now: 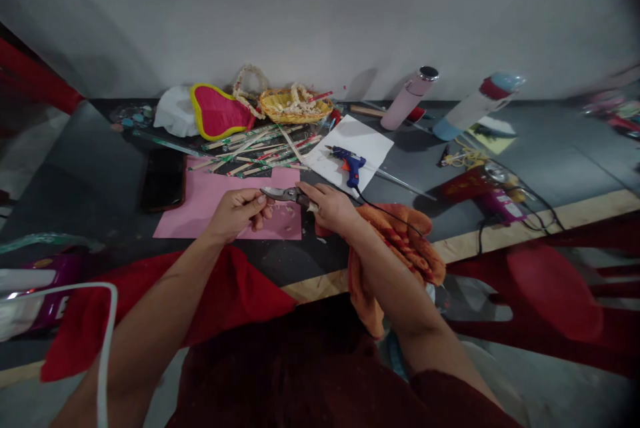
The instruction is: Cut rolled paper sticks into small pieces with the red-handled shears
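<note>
Pruning shears point(286, 194) are gripped by my right hand point(333, 208), their metal jaws pointing left over a pink sheet point(200, 215). My left hand point(245, 211) is closed in a pinch right at the jaw tips; whatever lies between its fingers is too small or hidden to make out. Small pale scraps point(287, 210) lie on the pink sheet below the jaws. Just behind my hands is a loose pile of chopsticks point(255, 148), some with green or red printed wrapping.
A blue glue gun point(350, 165) rests on white paper point(373, 138), its cord running right. Behind stand a yellow basket point(295, 107), a pink bottle point(409, 98) and a tilted-looking clear bottle point(473, 108). A phone point(163, 178) lies left; an orange towel point(400, 241) hangs over the front edge.
</note>
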{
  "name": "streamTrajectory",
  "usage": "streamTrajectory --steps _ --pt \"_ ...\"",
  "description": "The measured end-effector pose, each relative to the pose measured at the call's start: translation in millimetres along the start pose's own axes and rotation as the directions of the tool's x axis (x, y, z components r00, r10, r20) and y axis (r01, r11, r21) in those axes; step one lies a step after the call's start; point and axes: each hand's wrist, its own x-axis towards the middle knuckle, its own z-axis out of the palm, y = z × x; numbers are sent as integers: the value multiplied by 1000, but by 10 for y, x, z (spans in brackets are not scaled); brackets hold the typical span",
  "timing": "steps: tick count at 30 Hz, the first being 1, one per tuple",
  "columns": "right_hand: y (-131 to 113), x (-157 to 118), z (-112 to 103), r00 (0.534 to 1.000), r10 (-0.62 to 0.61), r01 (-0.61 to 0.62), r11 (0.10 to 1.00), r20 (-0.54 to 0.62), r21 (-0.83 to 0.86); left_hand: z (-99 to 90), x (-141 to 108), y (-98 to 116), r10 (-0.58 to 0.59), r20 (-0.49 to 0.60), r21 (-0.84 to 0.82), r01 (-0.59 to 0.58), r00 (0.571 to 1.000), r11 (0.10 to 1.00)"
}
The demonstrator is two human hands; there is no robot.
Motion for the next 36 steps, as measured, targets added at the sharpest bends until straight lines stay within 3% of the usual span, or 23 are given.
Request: streamTrajectory --steps 7,13,22,25,27,30,33,36 --pt "14 -1 5 1000 6 -6 1000 1 0 -4 24 -27 -15 -11 -16 15 1000 1000" --pt "78 12 12 993 -116 116 988 -13 100 -72 -4 31 -122 122 -19 126 985 992" --pt "65 13 1 983 -184 185 975 -20 123 -104 -73 116 -267 270 -123 308 925 943" --pt "28 10 4 996 -90 90 993 4 74 -72 -35 82 -213 170 -145 238 962 960" --pt "1 8 8 1000 -7 7 999 20 37 -28 7 39 -113 52 -119 119 992 986" --pt "-19 8 16 998 53 -54 999 18 7 39 56 -21 46 -70 58 -42 996 997" --pt "-9 11 20 999 33 -33 999 5 2 62 56 -35 109 -109 195 -87 988 977" --pt "2 6 5 1000 13 -13 1000 3 2 23 22 -6 75 -66 176 -63 995 982"
